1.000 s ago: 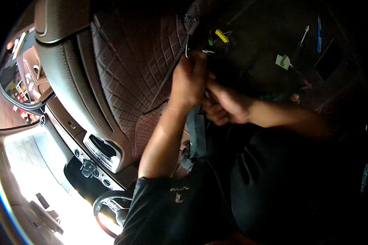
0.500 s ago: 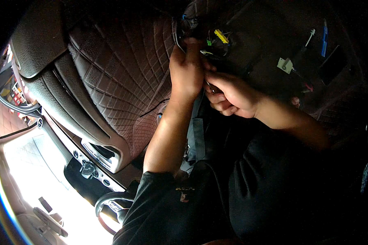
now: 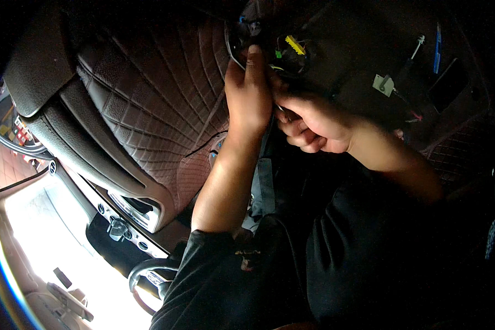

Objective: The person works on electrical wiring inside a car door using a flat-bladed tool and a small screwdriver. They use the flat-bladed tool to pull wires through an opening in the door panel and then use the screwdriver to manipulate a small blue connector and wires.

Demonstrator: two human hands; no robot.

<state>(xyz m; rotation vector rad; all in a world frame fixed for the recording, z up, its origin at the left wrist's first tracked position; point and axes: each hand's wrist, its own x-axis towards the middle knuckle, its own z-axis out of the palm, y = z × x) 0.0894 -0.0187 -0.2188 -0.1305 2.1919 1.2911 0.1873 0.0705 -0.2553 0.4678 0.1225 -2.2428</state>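
Note:
My left hand (image 3: 249, 99) is closed at the edge of the dark quilted panel (image 3: 154, 88), its thumb pressed on a dark part and its fingers mostly hidden. Close on its right, my right hand (image 3: 319, 124) has its fingers curled round something thin with a small shiny spot, too dark to name. The two hands nearly meet at the fingertips. Beyond them lie a yellow connector (image 3: 295, 45) and a small green connector (image 3: 279, 54) among dark wires. A pale curved strip (image 3: 277, 68) shows beside my left hand.
On the dark floor at the right lie a screwdriver-like tool with a pale shaft (image 3: 418, 48), a blue slim tool (image 3: 437, 52), a pale square tag (image 3: 383, 86) and a black flat rectangular thing (image 3: 448, 85). A car seat (image 3: 38, 66) and steering wheel (image 3: 143, 268) are at left.
My left thumb has straightened and reaches farther along the dark part. My right hand has shifted slightly, its fingers still curled. The view has moved a little.

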